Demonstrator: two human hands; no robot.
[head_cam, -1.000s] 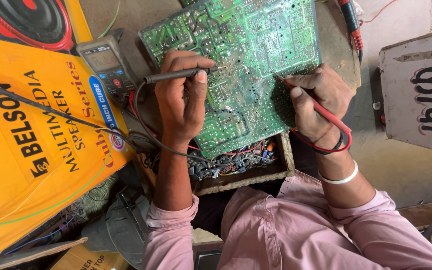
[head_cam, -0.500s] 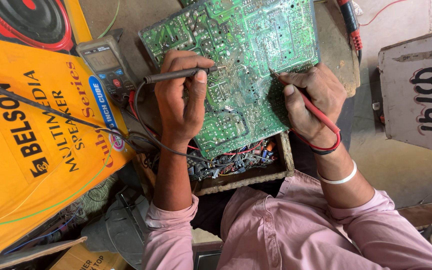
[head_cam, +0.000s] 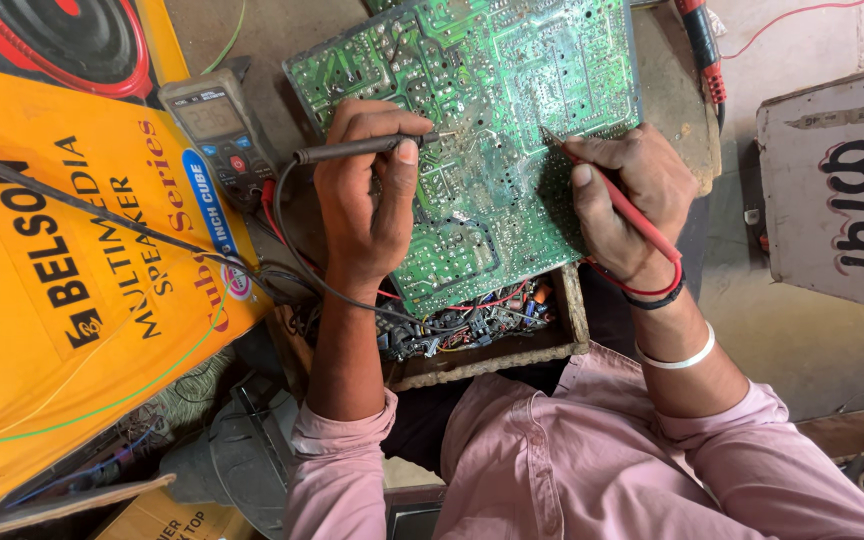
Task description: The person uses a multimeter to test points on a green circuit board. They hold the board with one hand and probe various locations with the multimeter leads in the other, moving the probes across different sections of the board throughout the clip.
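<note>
I look down on a cluttered grey workbench (head_cam: 252,40). At left lies a large yellow cardboard speaker box (head_cam: 62,260), beside it a grey handheld multimeter (head_cam: 217,125). My left hand (head_cam: 367,200) stays clenched around a black probe (head_cam: 352,150), its tip on the green printed circuit board (head_cam: 472,130). My right hand (head_cam: 627,205), pinching the red probe (head_cam: 617,200), has slid its tip slightly down-left to another solder joint. The board lies solder side up, tilted over a wooden tray of wires (head_cam: 492,335).

Your left hand (head_cam: 367,200) is curled in a pinch grip at centre frame; your right hand (head_cam: 622,205) is pinched likewise, centre-right, forearms bare.
</note>
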